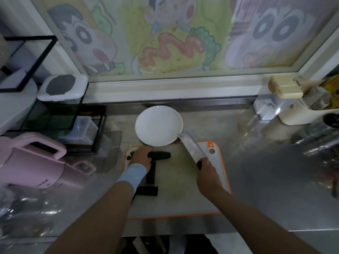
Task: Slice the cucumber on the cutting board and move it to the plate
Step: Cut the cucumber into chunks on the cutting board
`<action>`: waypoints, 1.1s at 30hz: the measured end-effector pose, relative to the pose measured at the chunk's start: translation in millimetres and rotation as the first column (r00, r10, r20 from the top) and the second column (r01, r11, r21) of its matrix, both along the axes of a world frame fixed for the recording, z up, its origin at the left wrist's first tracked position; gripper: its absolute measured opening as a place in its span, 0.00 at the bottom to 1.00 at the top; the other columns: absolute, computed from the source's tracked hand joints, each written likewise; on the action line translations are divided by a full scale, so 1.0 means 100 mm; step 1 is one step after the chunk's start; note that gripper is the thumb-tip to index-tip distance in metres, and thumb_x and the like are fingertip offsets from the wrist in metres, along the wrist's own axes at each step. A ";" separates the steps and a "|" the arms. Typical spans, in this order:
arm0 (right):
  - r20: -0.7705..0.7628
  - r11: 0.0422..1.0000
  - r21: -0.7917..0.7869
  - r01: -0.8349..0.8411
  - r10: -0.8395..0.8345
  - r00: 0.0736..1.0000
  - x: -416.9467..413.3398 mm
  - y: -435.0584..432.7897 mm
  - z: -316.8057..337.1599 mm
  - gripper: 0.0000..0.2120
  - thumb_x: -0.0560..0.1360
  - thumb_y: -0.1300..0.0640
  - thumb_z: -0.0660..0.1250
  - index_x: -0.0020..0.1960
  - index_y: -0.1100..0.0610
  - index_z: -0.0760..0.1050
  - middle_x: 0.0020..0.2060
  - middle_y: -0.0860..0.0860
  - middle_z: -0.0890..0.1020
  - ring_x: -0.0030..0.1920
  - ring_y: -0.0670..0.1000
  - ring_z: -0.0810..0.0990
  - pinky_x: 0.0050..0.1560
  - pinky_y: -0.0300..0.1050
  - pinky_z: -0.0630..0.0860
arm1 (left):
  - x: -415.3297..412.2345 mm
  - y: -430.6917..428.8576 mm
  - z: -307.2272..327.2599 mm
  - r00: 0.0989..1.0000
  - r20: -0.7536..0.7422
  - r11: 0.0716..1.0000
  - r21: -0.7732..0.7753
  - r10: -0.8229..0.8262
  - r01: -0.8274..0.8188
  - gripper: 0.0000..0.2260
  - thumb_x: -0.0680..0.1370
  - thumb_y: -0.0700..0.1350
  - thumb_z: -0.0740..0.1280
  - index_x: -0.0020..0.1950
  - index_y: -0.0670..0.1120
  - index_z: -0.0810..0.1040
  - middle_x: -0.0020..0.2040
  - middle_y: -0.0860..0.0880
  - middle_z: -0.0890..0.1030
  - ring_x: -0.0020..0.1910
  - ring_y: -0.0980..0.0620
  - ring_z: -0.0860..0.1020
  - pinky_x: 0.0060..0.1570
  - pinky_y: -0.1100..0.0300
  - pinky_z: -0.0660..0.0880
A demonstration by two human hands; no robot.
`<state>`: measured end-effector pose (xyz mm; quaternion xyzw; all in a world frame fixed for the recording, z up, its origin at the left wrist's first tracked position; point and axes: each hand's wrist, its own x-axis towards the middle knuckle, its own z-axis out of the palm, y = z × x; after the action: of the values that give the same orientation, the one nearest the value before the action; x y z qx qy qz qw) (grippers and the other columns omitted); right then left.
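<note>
A dark cucumber piece (161,155) lies across the far left of the orange-rimmed cutting board (185,184). My left hand (140,157) rests on its left end and holds it down. Two more dark pieces lie on the board: one upright piece (151,174) beside my left wrist and one flat piece (147,191) nearer me. My right hand (206,168) grips the handle of a cleaver (191,145), whose blade points up and away toward the plate, lifted off the cucumber. The white plate (159,125) sits bare just beyond the board.
A pink kettle (31,160) stands at the left, a black wire rack with containers (62,114) behind it. Jars and a white container (286,105) crowd the right rear. Shiny utensils (319,136) lie at the right. The steel counter's front edge runs just below the board.
</note>
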<state>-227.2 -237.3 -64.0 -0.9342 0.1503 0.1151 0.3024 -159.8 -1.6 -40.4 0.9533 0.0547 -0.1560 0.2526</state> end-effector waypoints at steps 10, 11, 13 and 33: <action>-0.179 0.949 -0.191 -0.252 0.219 0.959 0.13 0.14 0.00 0.10 0.77 0.55 0.59 0.57 0.50 0.64 0.45 0.51 0.80 0.44 0.55 0.80 0.41 0.47 0.70 | -0.12 -0.06 -0.15 0.981 -0.167 0.995 0.003 0.101 -0.101 0.34 0.74 0.47 0.69 0.75 0.53 0.57 0.74 0.44 0.59 0.71 0.43 0.61 0.68 0.49 0.64; -0.209 0.927 -0.234 -0.293 0.247 0.946 0.16 0.16 0.03 0.12 0.76 0.55 0.59 0.59 0.51 0.64 0.47 0.52 0.80 0.47 0.55 0.80 0.44 0.47 0.70 | -0.13 -0.06 -0.16 0.983 -0.155 0.995 -0.014 0.099 -0.102 0.33 0.74 0.45 0.69 0.76 0.54 0.57 0.74 0.45 0.60 0.71 0.44 0.61 0.68 0.50 0.63; -0.267 0.869 -0.335 -0.364 0.283 0.921 0.23 0.22 0.10 0.16 0.76 0.54 0.59 0.63 0.53 0.64 0.52 0.53 0.79 0.52 0.56 0.79 0.54 0.51 0.71 | -0.15 -0.06 -0.15 0.988 -0.130 0.994 -0.056 0.083 -0.090 0.35 0.74 0.42 0.69 0.76 0.55 0.55 0.74 0.47 0.62 0.71 0.45 0.63 0.68 0.52 0.64; -0.036 0.703 -0.364 -0.610 0.644 0.764 0.88 0.61 0.05 0.21 0.73 0.64 0.62 0.65 0.57 0.66 0.62 0.56 0.71 0.61 0.58 0.71 0.59 0.51 0.69 | 0.04 0.17 -0.05 0.991 -0.119 0.994 0.099 0.062 -0.051 0.07 0.74 0.42 0.62 0.35 0.51 0.71 0.33 0.51 0.72 0.33 0.52 0.71 0.33 0.62 0.67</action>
<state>-139.1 -176.1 -59.0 -0.9721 -0.1727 0.1380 0.0781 -155.6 15.8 -45.2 0.9511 0.1043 -0.2038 0.2073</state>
